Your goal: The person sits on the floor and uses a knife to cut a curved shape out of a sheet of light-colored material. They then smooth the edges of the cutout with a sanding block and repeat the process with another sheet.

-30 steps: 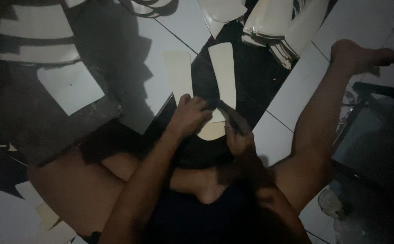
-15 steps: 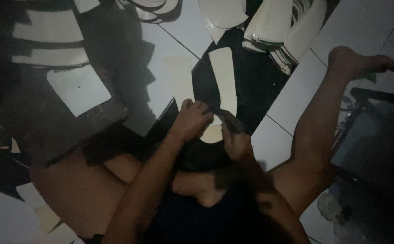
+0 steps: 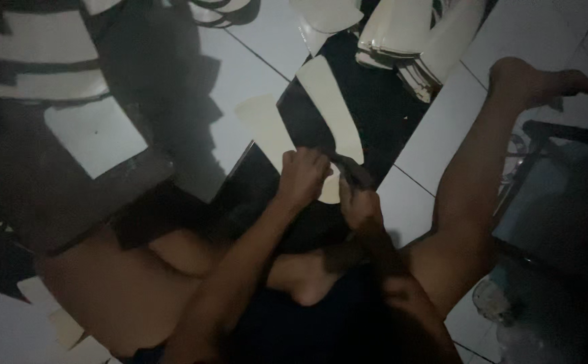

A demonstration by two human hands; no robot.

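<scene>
Fingers [image 3: 307,168] of the left hand [image 3: 301,178] pinch a pale sole-shaped sheet [image 3: 331,114]; the right hand [image 3: 358,202] grips scissors [image 3: 351,172] just beside them. Sheet and hands sit as they did a moment ago.

A dark board [image 3: 105,202] lies on the white tiled floor [image 3: 253,47] and serves as the landmark. On its top sits a white rectangular sheet [image 3: 95,137]. Beyond the board, toward the upper left, pale strips [image 3: 38,67] lie in rows, partly in shadow. Far to the board's right, at the top of the view, a stack of cream cut pieces [image 3: 415,47] leans together, with a single pale curved piece [image 3: 328,12] just left of that stack. Farther right than the stack, well apart from the board, stands a dark framed thing [image 3: 564,195], too dim to identify. Below the board, small pale offcuts [image 3: 58,323] lie on the floor.
</scene>
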